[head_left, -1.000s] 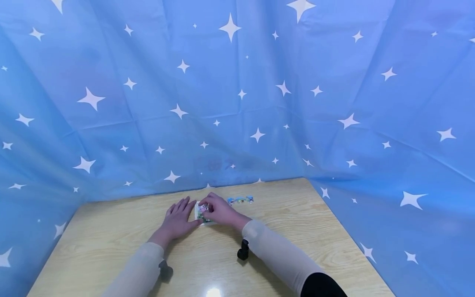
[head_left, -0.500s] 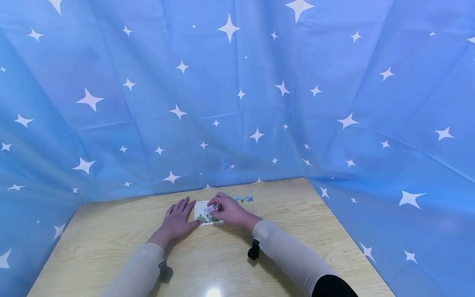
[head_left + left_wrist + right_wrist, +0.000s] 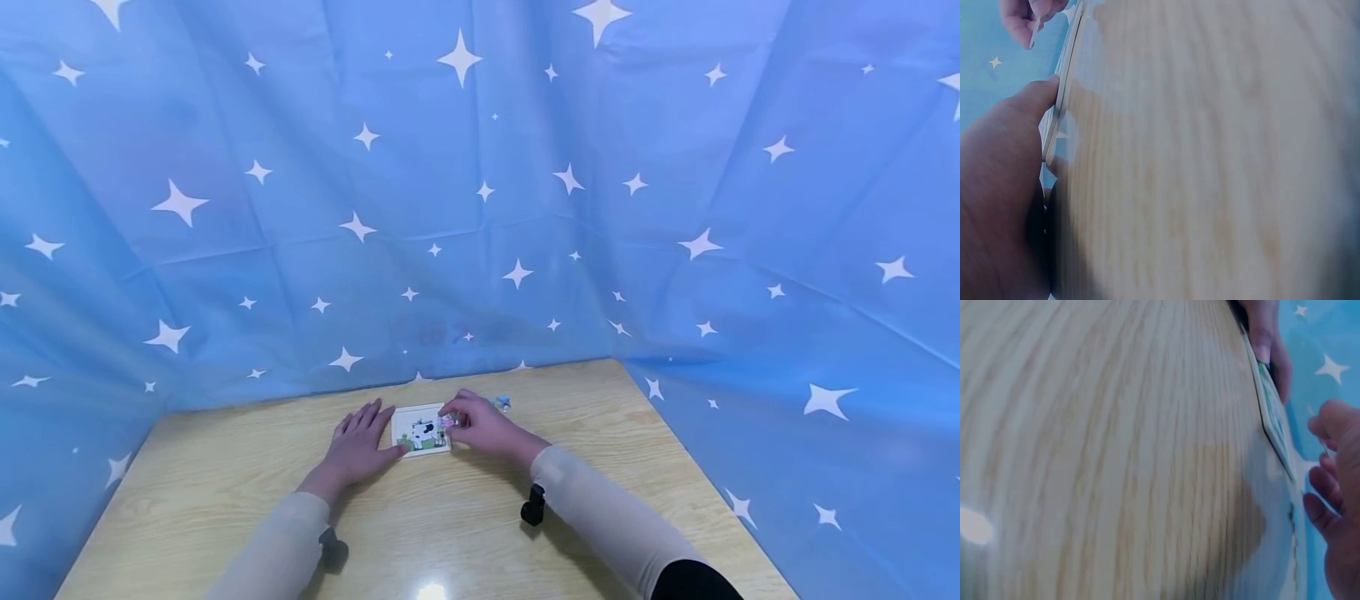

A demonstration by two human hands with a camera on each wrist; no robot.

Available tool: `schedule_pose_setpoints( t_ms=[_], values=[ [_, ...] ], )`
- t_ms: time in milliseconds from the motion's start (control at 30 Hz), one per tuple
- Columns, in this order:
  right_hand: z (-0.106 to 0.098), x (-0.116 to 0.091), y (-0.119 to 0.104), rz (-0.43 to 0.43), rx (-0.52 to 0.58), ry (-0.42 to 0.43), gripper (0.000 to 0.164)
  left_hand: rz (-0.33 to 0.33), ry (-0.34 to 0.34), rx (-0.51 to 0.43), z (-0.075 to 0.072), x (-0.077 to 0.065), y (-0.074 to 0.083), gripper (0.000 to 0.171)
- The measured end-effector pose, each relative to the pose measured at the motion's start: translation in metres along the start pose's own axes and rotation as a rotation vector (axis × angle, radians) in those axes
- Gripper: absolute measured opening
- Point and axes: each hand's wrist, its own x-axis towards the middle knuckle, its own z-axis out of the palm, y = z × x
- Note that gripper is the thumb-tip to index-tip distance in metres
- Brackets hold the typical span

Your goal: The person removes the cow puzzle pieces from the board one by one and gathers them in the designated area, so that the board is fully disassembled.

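A small white-framed puzzle board [image 3: 405, 413] with a black-and-white cow picture over green lies flat near the far side of the table. My left hand [image 3: 356, 447] rests at its left side, fingers extended, with the thumb on the board's lower left corner. Over the right edge of the board, my right hand [image 3: 486, 428] pinches a small pinkish puzzle piece [image 3: 447, 422] between thumb and fingers. In the left wrist view the thin edge of that piece [image 3: 1035, 31] shows, held above the board. The right hand's fingers partly cover the piece.
Loose bluish puzzle pieces [image 3: 502, 403] lie just beyond the right hand, partly hidden by it. The wooden table [image 3: 435, 525] ends a short way behind the board, against a blue star-patterned curtain [image 3: 420, 250].
My right hand has moved right across the board with the puzzle piece, uncovering the cow picture and covering more of the loose pieces. My left hand has stayed in place.
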Motion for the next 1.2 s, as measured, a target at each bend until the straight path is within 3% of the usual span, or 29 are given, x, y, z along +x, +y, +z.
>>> schedule_pose_setpoints(
  t_ms=[433,700,1200],
  values=[
    [-0.015,-0.014,0.013,0.055,-0.004,0.025,0.033,0.018,0.021,-0.014,0.002,0.001,-0.001,0.093],
    [-0.021,-0.015,0.023,0.050,-0.011,0.050,0.032,0.000,0.002,-0.006,-0.005,-0.001,0.002,0.091],
    [-0.022,-0.017,0.031,0.094,-0.039,0.013,0.030,-0.006,-0.002,0.004,-0.002,-0.002,0.000,0.093]
  ],
)
